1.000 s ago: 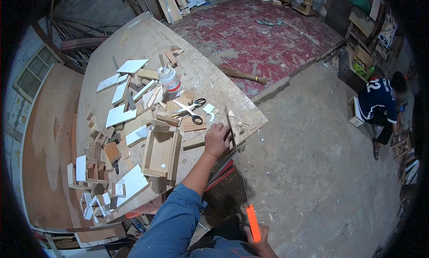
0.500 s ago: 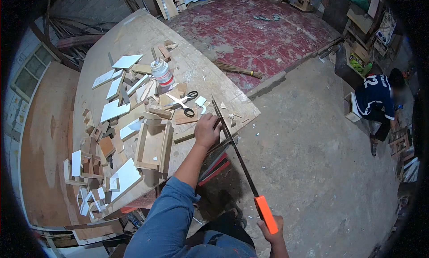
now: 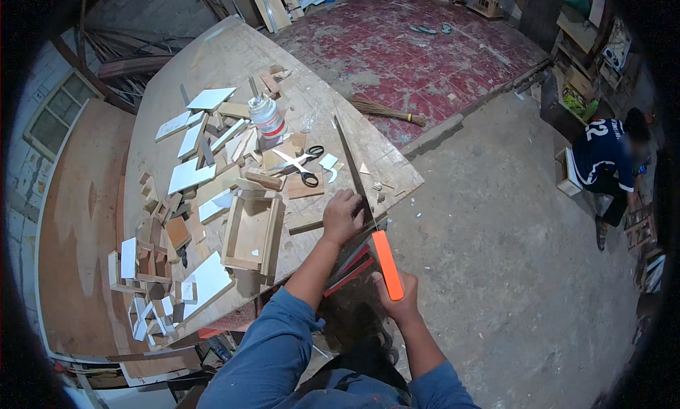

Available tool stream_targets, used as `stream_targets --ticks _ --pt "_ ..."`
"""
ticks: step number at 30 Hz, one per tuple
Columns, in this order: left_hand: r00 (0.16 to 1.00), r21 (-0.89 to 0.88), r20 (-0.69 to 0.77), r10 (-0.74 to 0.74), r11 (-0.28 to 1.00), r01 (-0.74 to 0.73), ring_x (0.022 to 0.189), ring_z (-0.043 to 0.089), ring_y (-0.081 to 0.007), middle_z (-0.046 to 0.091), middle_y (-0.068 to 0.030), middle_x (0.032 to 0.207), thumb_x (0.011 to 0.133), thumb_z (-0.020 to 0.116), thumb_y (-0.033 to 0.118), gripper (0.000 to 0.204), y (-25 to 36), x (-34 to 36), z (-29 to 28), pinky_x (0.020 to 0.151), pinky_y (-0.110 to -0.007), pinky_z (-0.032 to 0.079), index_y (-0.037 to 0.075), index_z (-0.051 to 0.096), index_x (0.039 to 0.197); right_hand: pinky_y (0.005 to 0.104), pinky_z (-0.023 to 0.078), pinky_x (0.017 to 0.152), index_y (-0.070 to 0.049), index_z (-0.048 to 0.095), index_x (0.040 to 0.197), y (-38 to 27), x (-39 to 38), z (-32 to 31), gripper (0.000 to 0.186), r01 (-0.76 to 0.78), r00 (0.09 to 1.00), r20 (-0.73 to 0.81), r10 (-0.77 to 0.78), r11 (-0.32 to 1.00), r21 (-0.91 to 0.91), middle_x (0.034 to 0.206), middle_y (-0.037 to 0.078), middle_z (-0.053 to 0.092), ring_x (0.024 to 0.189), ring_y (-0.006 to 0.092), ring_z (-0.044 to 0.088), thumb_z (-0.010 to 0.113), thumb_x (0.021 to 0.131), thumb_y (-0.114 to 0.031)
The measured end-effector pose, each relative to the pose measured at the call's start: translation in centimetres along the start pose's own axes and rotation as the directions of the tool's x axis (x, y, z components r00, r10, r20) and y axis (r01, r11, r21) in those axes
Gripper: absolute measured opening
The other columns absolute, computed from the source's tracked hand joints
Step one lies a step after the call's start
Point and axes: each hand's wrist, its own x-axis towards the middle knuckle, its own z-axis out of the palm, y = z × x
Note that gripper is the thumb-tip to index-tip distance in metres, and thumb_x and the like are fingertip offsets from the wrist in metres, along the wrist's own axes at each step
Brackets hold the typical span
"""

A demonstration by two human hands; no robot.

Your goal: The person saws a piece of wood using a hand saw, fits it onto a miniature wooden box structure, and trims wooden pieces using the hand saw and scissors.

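Observation:
My right hand (image 3: 399, 296) is wrapped round the orange handle of a handsaw (image 3: 387, 264). The saw's long dark blade slants up and away across the front corner of the worktable. Just left of the blade, my left hand (image 3: 343, 216) presses down with curled fingers on a wooden strip (image 3: 304, 225) at the table's edge. Part of that strip is hidden beneath the hand. Black-handled scissors (image 3: 300, 162) lie spread beyond it, partly over a small wooden board (image 3: 303, 188). An open wooden box (image 3: 272, 232) sits to the left of my left hand.
The worktable (image 3: 212, 62) carries a jar (image 3: 266, 118) with a red-and-white label, white panels (image 3: 191, 177) and many wood offcuts. A straw broom (image 3: 389, 111) lies past its right edge. At far right, a person (image 3: 598, 154) crouches beside wooden pieces.
My right hand has pushed the saw forward and up, bringing its handle close to the table edge. My left hand stays on the wooden strip. The whole view has shifted slightly.

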Motion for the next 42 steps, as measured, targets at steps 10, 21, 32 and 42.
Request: stream_targets --ticks 10,21,32,42 --pt "0.999 -0.036 0.045 -0.022 0.999 0.023 0.082 0.054 -0.0325 0.052 -0.011 0.081 0.067 0.068 0.012 0.02 1.3 0.5 -0.4 0.07 -0.043 0.046 0.007 0.06 0.085 0.0388 0.047 0.053 -0.001 0.06 0.074 0.0 -4.9 -1.5 0.024 -0.061 0.997 0.035 0.067 0.987 -0.149 0.066 0.018 0.06 0.062 0.0329 0.063 0.064 0.085 -0.022" --pt "0.998 0.003 -0.009 -0.069 0.998 0.069 0.085 0.055 -0.0305 0.055 -0.0111 0.083 0.066 0.069 0.011 0.02 0.6 0.5 0.3 0.072 -0.042 0.047 0.007 0.063 0.085 0.0388 0.042 0.047 -0.003 0.054 0.066 -1.1 -9.4 -2.4 0.027 -0.149 0.988 0.031 0.151 0.986 -0.073 0.054 0.015 0.05 0.048 0.033 0.054 0.068 0.083 -0.019" --pt "0.997 0.112 -0.015 -0.071 0.991 0.073 0.086 0.055 -0.0299 0.056 -0.0107 0.085 0.07 0.069 0.014 0.018 0.6 1.3 -0.1 0.075 -0.041 0.047 0.007 0.062 0.085 0.036 0.039 0.044 -0.002 0.054 0.067 -0.8 -10.1 -4.0 0.028 -0.107 0.993 0.033 0.11 0.991 -0.079 0.052 0.012 0.048 0.044 0.0268 0.05 0.068 0.084 -0.021" --pt "0.997 0.097 0.0 -0.074 0.993 0.073 0.084 0.056 -0.031 0.055 -0.0106 0.083 0.069 0.069 0.013 0.018 0.1 1.1 -1.0 0.071 -0.043 0.047 0.006 0.06 0.084 0.0385 0.042 0.048 -0.001 0.057 0.069 0.7 -2.0 -0.7 0.025 -0.088 0.996 0.033 0.088 0.996 -0.002 0.055 0.016 0.051 0.049 0.0313 0.056 0.066 0.083 -0.018"
